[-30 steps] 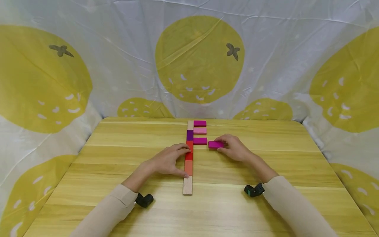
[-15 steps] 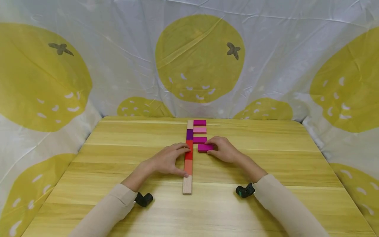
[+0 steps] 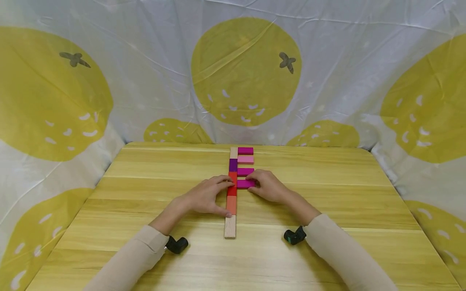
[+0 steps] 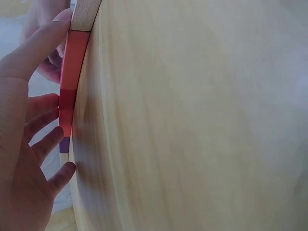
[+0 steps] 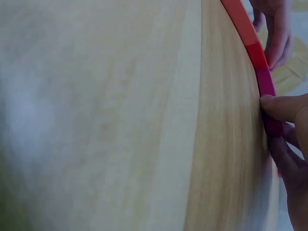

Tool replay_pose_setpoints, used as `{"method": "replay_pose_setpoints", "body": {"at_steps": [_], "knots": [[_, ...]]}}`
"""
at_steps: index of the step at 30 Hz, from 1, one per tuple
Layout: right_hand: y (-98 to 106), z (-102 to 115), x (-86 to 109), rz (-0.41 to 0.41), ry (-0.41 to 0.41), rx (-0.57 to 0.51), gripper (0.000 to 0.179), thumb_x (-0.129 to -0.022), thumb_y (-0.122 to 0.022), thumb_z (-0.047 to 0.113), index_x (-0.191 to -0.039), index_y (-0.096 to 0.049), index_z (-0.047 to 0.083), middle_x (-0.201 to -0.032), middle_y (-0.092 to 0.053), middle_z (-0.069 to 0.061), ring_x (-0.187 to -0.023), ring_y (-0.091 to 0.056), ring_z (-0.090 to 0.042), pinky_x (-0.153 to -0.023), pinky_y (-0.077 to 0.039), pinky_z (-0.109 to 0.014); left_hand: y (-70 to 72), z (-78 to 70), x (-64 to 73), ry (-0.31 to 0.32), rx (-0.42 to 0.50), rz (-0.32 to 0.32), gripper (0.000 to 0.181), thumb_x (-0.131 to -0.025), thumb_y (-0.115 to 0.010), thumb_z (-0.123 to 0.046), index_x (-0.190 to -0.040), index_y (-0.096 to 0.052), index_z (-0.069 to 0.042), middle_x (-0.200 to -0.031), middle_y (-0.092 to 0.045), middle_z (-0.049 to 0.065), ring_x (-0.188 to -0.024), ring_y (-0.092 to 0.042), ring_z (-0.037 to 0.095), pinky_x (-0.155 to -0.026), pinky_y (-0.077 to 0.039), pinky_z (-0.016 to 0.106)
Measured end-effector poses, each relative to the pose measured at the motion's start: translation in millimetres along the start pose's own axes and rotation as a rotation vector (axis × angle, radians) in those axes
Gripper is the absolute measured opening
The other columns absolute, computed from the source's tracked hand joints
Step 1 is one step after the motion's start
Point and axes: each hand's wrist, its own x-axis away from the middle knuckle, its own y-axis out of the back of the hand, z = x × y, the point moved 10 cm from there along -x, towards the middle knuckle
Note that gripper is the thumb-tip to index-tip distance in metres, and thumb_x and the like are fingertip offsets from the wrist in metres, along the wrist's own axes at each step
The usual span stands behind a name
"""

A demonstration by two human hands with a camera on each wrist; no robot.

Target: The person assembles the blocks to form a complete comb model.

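Observation:
My right hand (image 3: 269, 186) pinches a magenta wooden block (image 3: 243, 184) by its right end, with the thumb and fingers on its sides. The block's left end meets the right side of a red block (image 3: 231, 190). That red block belongs to a straight column, with a purple block (image 3: 233, 165) and a plain block (image 3: 234, 152) beyond it, and an orange block (image 3: 231, 205) and another plain block (image 3: 230, 229) nearer. Along the column's left side lies my left hand (image 3: 205, 198), fingers spread, fingertips at the red block and thumb at the joint of the orange and near plain blocks.
Off the column's far right side stick a magenta block (image 3: 245, 172), a pink block (image 3: 245, 160) and another magenta block (image 3: 245, 150), spaced apart. All lie on the wooden table (image 3: 164, 161). A fruit-printed curtain (image 3: 153, 60) hangs behind it.
My right hand has carried the magenta block left and slightly nearer, from apart on the right to against the red block. My left hand has stayed in place.

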Motion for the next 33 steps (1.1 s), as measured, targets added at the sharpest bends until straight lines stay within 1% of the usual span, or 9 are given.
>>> {"method": "replay_pose_setpoints", "body": {"at_steps": [5,12,16,25,30,33], "knots": [[1.3,-0.6,2.8,-0.007,0.003,0.019,0.031,-0.094,-0.078,0.014,-0.12,-0.072,-0.002,-0.106,-0.069,-0.009,-0.089,-0.06,-0.018,-0.082,-0.054,-0.035,-0.6,0.2,-0.4,0.001,0.001,-0.002,0.104,-0.077,-0.074,-0.077,-0.154,-0.049,-0.011,-0.16,-0.038,0.007,-0.144,-0.039,0.029,-0.116,-0.034,0.05],[1.4,-3.0,2.9,-0.011,0.013,0.022,0.027,-0.096,-0.076,0.013,-0.118,-0.072,-0.001,-0.103,-0.068,-0.007,-0.086,-0.058,-0.017,-0.079,-0.052,-0.034,-1.1,0.5,-1.9,-0.006,0.002,-0.007,0.103,-0.077,-0.075,-0.076,-0.154,-0.05,-0.011,-0.16,-0.038,0.008,-0.145,-0.039,0.031,-0.117,-0.033,0.05],[1.2,-4.2,2.5,-0.013,0.014,0.032,0.026,-0.096,-0.076,0.013,-0.118,-0.072,-0.001,-0.103,-0.068,-0.006,-0.087,-0.057,-0.017,-0.08,-0.052,-0.035,-1.2,-0.1,-2.6,-0.005,0.004,-0.005,0.104,-0.077,-0.074,-0.077,-0.154,-0.05,-0.011,-0.16,-0.038,0.008,-0.144,-0.039,0.029,-0.116,-0.034,0.05],[0.0,-6.3,2.7,0.002,-0.008,0.045,0.028,-0.096,-0.076,0.014,-0.12,-0.072,-0.001,-0.103,-0.068,-0.007,-0.087,-0.057,-0.017,-0.08,-0.051,-0.035,-1.2,-0.6,-4.4,-0.013,-0.002,-0.008,0.105,-0.077,-0.074,-0.078,-0.154,-0.05,-0.011,-0.159,-0.039,0.007,-0.143,-0.04,0.028,-0.116,-0.035,0.049],[-0.1,-7.7,4.1,0.034,-0.028,0.033,0.032,-0.097,-0.075,0.016,-0.124,-0.071,-0.001,-0.11,-0.07,-0.009,-0.093,-0.06,-0.018,-0.086,-0.053,-0.037,-3.5,0.7,-5.2,-0.006,-0.007,0.003,0.105,-0.076,-0.074,-0.078,-0.154,-0.05,-0.012,-0.16,-0.038,0.007,-0.144,-0.039,0.027,-0.115,-0.035,0.05],[3.5,-9.3,6.0,0.056,-0.038,0.024,0.034,-0.098,-0.074,0.017,-0.127,-0.07,-0.001,-0.117,-0.07,-0.01,-0.103,-0.064,-0.021,-0.093,-0.053,-0.039,-3.0,1.5,-5.1,-0.006,0.009,-0.004,0.103,-0.076,-0.075,-0.077,-0.153,-0.051,-0.011,-0.159,-0.04,0.006,-0.143,-0.04,0.028,-0.114,-0.035,0.052]]}}
